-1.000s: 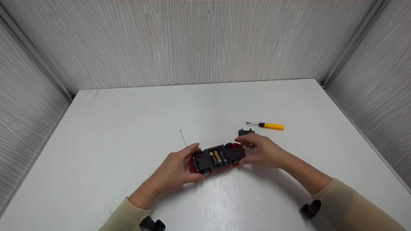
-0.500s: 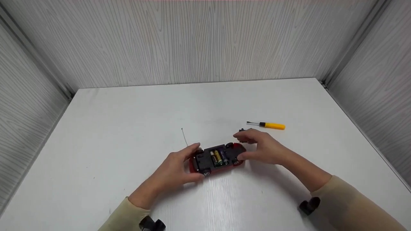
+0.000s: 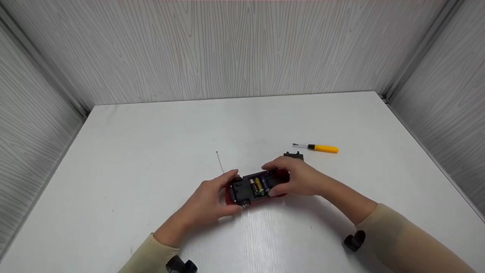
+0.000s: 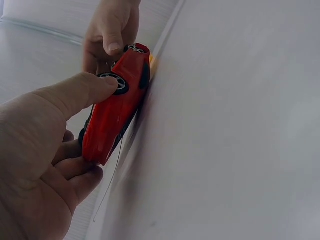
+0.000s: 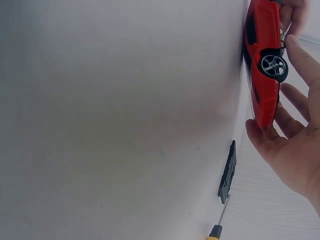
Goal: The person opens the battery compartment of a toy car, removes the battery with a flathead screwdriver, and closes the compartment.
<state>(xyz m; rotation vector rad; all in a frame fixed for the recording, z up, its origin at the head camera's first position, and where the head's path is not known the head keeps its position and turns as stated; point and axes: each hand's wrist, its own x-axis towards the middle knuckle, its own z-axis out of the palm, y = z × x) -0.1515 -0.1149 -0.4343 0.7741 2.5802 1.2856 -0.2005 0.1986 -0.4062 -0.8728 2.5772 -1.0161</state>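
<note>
We noted the right hand (image 3: pixel 301 178) had shifted inward over the upturned red car (image 3: pixel 241 189), thumb now beside the batteries (image 3: pixel 258 185); we judged these within reach. The left hand (image 3: pixel 204 199) gripped the opposite end, around mid-counter (image 3: pixel 159 148). Right-hand fingers partly hid the car; we couldn't tell whether they gripped.

White desk (image 3: pixel 151 144) before the viewer, bounded by a rear wall (image 3: pixel 242 49), left wall (image 3: pixel 30 113) and right wall (image 3: pixel 439 98), all pale wood-grain; light gleams near its front.
</note>
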